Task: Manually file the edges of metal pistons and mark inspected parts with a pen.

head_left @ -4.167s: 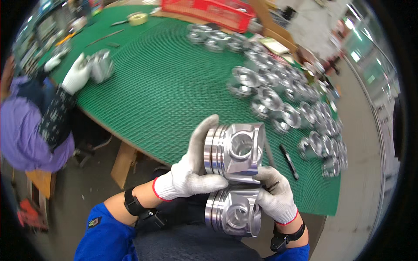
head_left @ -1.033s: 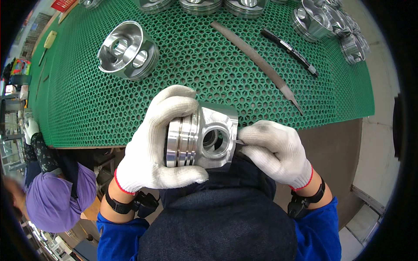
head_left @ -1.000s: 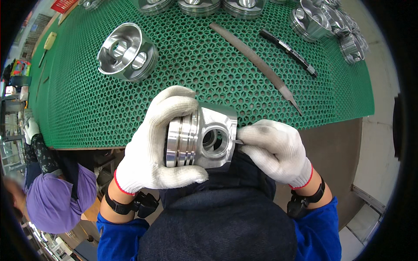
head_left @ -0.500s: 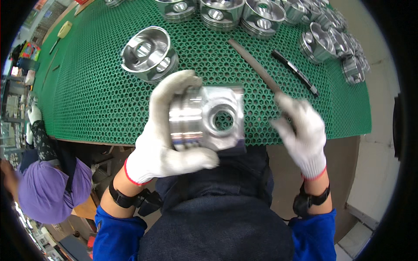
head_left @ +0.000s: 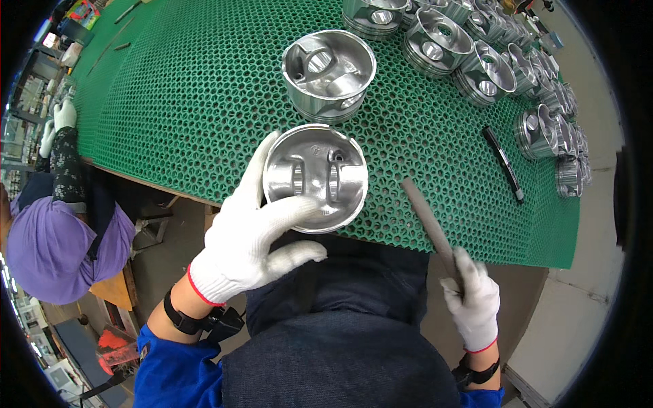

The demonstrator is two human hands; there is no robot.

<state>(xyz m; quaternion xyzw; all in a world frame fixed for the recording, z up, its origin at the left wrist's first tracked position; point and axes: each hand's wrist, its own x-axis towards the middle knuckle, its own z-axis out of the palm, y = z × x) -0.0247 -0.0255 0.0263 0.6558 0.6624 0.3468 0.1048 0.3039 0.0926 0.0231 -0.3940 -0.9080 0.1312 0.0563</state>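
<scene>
My left hand (head_left: 248,234), in a white knit glove, grips a shiny metal piston (head_left: 317,204) at the near edge of the green mat. The piston's hollow underside faces up, showing the pin bosses inside. My fingers lie along its left rim, with one finger reaching over the opening. In my gloved right hand (head_left: 473,299) is a flat grey file (head_left: 428,221), held by its near end. Its far tip points up and left, apart from the piston. A second piston (head_left: 330,78) stands on the mat just beyond the held one.
Several more pistons (head_left: 435,44) stand in rows at the far right of the green perforated mat (head_left: 197,115). A black marker (head_left: 503,163) lies to the right. At far left a person in a purple head covering (head_left: 64,251) works with gloved hands at the table.
The piston in my left hand has turned from its side to hollow side up. My right hand has drawn the file nearer to me. The whole view has shifted.
</scene>
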